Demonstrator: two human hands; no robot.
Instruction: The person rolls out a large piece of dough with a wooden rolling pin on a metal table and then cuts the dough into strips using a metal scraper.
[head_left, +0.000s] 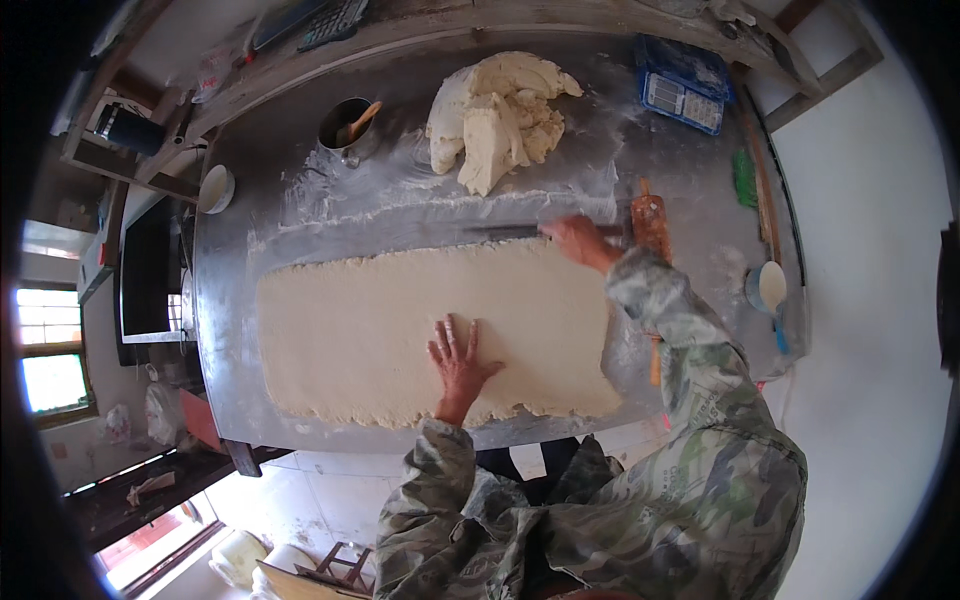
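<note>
Dough sheet (340, 330): spread along the near edge of the floured metal counter (225, 350); already flattened to a rough rectangle, smooth-faced, borders ragged. Left hand (460, 370): laid flat upon it, fingers spread apart. Right hand (580, 242): placed at the sheet's far border, fingers seemingly clamped on a thin tool (500, 232), blurred. Wooden rolling pin (650, 222): set toward the right edge. Dough mound (495, 120): heaped near the far edge, lumpy, not yet flattened.
</note>
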